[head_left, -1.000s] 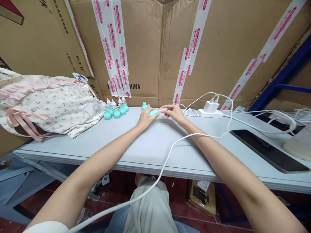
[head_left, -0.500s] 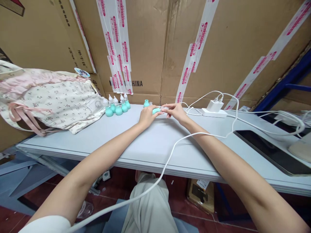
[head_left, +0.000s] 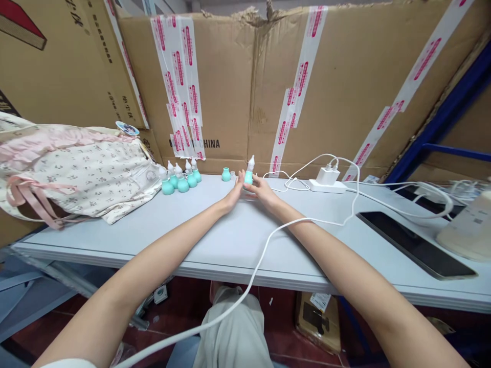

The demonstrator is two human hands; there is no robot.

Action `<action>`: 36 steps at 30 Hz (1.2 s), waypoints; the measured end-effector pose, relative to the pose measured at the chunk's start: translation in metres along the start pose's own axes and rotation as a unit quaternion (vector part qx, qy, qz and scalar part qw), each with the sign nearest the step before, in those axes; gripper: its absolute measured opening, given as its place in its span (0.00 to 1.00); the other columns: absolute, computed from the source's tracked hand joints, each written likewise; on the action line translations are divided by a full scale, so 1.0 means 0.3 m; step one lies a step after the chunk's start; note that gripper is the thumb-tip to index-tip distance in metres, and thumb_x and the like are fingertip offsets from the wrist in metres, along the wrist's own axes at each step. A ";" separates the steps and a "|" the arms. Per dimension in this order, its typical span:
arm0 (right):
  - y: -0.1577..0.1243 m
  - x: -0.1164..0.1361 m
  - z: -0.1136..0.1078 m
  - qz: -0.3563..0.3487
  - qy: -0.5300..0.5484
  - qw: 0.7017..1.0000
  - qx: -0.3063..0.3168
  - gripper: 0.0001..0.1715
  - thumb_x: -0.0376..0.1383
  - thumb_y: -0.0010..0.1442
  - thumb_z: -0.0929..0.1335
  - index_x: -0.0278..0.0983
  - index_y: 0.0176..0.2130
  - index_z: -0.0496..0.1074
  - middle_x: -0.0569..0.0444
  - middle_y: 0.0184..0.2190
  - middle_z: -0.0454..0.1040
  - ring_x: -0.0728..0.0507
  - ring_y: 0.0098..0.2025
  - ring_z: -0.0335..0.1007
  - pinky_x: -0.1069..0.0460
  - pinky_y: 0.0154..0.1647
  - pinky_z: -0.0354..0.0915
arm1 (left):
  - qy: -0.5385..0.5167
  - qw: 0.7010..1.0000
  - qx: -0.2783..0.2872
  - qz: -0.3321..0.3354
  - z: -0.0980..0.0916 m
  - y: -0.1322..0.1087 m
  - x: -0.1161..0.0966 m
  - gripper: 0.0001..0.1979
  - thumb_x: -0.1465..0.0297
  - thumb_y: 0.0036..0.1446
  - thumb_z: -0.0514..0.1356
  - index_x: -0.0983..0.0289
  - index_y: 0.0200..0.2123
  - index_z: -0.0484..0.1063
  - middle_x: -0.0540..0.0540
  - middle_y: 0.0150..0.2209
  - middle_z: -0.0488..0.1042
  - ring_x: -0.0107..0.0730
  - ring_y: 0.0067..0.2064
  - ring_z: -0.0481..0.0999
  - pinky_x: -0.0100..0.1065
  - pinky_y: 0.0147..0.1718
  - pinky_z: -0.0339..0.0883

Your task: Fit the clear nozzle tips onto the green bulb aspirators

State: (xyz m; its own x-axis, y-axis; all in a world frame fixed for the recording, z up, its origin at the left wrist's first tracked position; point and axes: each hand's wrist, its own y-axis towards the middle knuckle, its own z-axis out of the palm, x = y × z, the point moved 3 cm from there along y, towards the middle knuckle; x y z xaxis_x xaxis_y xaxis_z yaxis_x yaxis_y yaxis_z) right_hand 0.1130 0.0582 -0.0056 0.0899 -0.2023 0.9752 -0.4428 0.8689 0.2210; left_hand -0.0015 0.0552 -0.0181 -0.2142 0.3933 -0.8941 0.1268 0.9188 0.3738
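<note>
A mint-green bulb nasal aspirator [head_left: 249, 176] with a clear-white pointed tip stands upright between my two hands. My right hand [head_left: 264, 192] has its thumb and fingers closed around the green bulb from the right. Against the bulb's left side rests my left hand [head_left: 235, 193], with fingers stretched out straight. To the left, a lone green bulb [head_left: 226, 175] without a tip stands on the table, and a small clear piece [head_left: 232, 175] is beside it. Several tipped aspirators [head_left: 182, 184] stand grouped farther left.
A floral cloth bag [head_left: 84, 174] lies at the table's left. At the right are a white charger on a power strip [head_left: 327, 186], a black phone [head_left: 416, 245] and a white bottle-like object [head_left: 470, 227]. A white cable [head_left: 264, 250] crosses my right forearm. Cardboard [head_left: 226, 92] stands behind.
The aspirator has gone from lying sideways between both hands to upright, its tip now showing. My left fingers have straightened out. The view has tilted upward.
</note>
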 end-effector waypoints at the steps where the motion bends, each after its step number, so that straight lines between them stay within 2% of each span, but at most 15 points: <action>1: 0.004 -0.007 -0.004 0.002 0.019 1.000 -0.011 0.38 0.45 0.43 0.76 0.38 0.52 0.67 0.48 0.49 0.70 0.42 0.48 0.67 0.51 0.39 0.70 | -0.005 1.000 0.023 -0.006 0.009 -0.005 0.001 0.40 0.44 0.57 0.27 0.58 0.62 0.54 0.57 0.65 0.49 0.36 0.67 0.45 0.41 0.59 0.54; 3: 0.009 -0.008 -0.026 0.009 0.043 0.998 -0.038 0.37 0.44 0.40 0.77 0.36 0.48 0.70 0.48 0.43 0.73 0.44 0.42 0.70 0.51 0.41 0.70 | -0.030 0.997 0.062 -0.018 0.015 -0.009 -0.004 0.42 0.42 0.55 0.27 0.57 0.62 0.55 0.54 0.66 0.46 0.35 0.67 0.39 0.41 0.62 0.47; 4: 0.010 -0.003 -0.037 0.012 0.040 0.998 -0.038 0.35 0.43 0.39 0.78 0.35 0.46 0.71 0.48 0.41 0.74 0.44 0.40 0.71 0.51 0.41 0.70 | -0.034 0.997 0.064 -0.016 0.009 -0.006 -0.010 0.42 0.42 0.56 0.27 0.57 0.62 0.55 0.54 0.66 0.45 0.34 0.67 0.38 0.41 0.63 0.44; 7: 0.001 0.025 -0.054 0.018 -0.033 0.999 0.025 0.30 0.42 0.37 0.79 0.34 0.40 0.75 0.49 0.36 0.74 0.45 0.37 0.70 0.52 0.38 0.69 | -0.043 0.999 -0.002 -0.004 -0.047 0.009 -0.034 0.40 0.46 0.58 0.26 0.60 0.64 0.51 0.55 0.66 0.44 0.33 0.67 0.39 0.42 0.63 0.41; 9: -0.010 0.038 -0.047 0.023 -0.093 0.991 0.095 0.26 0.42 0.37 0.78 0.34 0.36 0.76 0.51 0.33 0.74 0.45 0.35 0.69 0.53 0.36 0.68 | -0.051 0.996 -0.070 0.006 -0.107 0.018 -0.050 0.38 0.49 0.60 0.25 0.61 0.63 0.52 0.55 0.65 0.48 0.33 0.67 0.44 0.41 0.63 0.44; 11: -0.021 0.045 -0.035 0.022 -0.127 0.980 0.151 0.23 0.42 0.38 0.77 0.33 0.34 0.77 0.52 0.31 0.74 0.46 0.32 0.68 0.54 0.33 0.67 | -0.059 0.991 -0.116 0.019 -0.171 0.023 -0.063 0.39 0.50 0.61 0.25 0.61 0.61 0.58 0.56 0.64 0.53 0.33 0.66 0.49 0.39 0.61 0.48; 14: -0.038 0.049 -0.006 0.025 -0.163 0.956 0.242 0.20 0.42 0.40 0.76 0.32 0.32 0.77 0.54 0.28 0.73 0.47 0.30 0.67 0.55 0.31 0.65 | -0.071 0.988 -0.132 0.026 -0.246 0.028 -0.071 0.41 0.47 0.59 0.26 0.64 0.55 0.65 0.60 0.58 0.63 0.36 0.61 0.61 0.39 0.57 0.56; 17: -0.057 0.052 0.019 0.060 -0.172 0.933 0.309 0.22 0.42 0.42 0.76 0.34 0.37 0.77 0.53 0.31 0.74 0.46 0.33 0.68 0.54 0.33 0.66 | -0.085 0.988 -0.127 0.029 -0.279 0.032 -0.069 0.39 0.46 0.59 0.31 0.65 0.51 0.69 0.61 0.53 0.69 0.37 0.56 0.68 0.39 0.54 0.61; 20: -0.064 0.056 0.028 0.088 -0.150 0.932 0.317 0.26 0.45 0.45 0.75 0.34 0.42 0.76 0.50 0.35 0.74 0.44 0.37 0.70 0.54 0.36 0.67 | -0.112 0.988 -0.098 0.037 -0.269 0.032 -0.071 0.35 0.47 0.58 0.40 0.67 0.45 0.73 0.63 0.47 0.73 0.39 0.52 0.71 0.40 0.51 0.63; 25: -0.065 0.063 0.031 0.055 -0.165 0.922 0.345 0.19 0.43 0.43 0.75 0.32 0.33 0.76 0.55 0.26 0.72 0.48 0.29 0.66 0.56 0.30 0.63 | -0.141 0.988 -0.060 0.019 -0.238 0.023 -0.076 0.29 0.50 0.55 0.49 0.69 0.39 0.75 0.63 0.41 0.76 0.41 0.46 0.75 0.40 0.47 0.66; 27: -0.066 0.062 0.030 0.059 -0.164 0.923 0.343 0.20 0.43 0.45 0.75 0.32 0.34 0.76 0.54 0.27 0.71 0.48 0.29 0.66 0.56 0.30 0.63 | -0.145 0.988 -0.059 0.014 -0.239 0.022 -0.077 0.26 0.53 0.54 0.50 0.69 0.38 0.76 0.63 0.40 0.76 0.41 0.45 0.75 0.40 0.45 0.67; 31: -0.061 0.048 0.029 0.074 -0.161 0.930 0.322 0.24 0.46 0.46 0.74 0.32 0.39 0.75 0.52 0.31 0.73 0.47 0.32 0.68 0.55 0.32 0.64 | -0.147 0.987 -0.063 0.009 -0.246 0.022 -0.078 0.25 0.54 0.53 0.51 0.69 0.36 0.76 0.63 0.39 0.77 0.41 0.44 0.75 0.40 0.43 0.67; 34: -0.048 0.041 0.026 0.049 -0.156 0.943 0.290 0.24 0.45 0.42 0.75 0.31 0.36 0.76 0.53 0.27 0.72 0.47 0.29 0.67 0.55 0.30 0.65 | -0.140 0.989 -0.056 0.007 -0.240 0.016 -0.088 0.25 0.53 0.52 0.53 0.70 0.37 0.75 0.64 0.39 0.76 0.41 0.44 0.75 0.38 0.42 0.67; 36: -0.038 0.042 0.019 0.034 -0.146 0.957 0.248 0.24 0.45 0.41 0.76 0.32 0.36 0.76 0.53 0.28 0.72 0.47 0.30 0.68 0.55 0.30 0.66 | -0.126 0.991 -0.037 0.000 -0.227 0.009 -0.096 0.27 0.52 0.52 0.54 0.70 0.40 0.74 0.64 0.41 0.76 0.41 0.45 0.74 0.38 0.42 0.67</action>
State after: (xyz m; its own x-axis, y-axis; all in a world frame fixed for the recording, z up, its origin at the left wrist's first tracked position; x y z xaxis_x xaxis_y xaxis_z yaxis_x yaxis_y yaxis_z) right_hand 0.1140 0.0431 0.0040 -0.1750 -0.3341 0.9261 -0.8141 0.5781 0.0547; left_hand -0.0609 0.0487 0.0255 0.0350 0.3807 -0.9241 0.0541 0.9225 0.3821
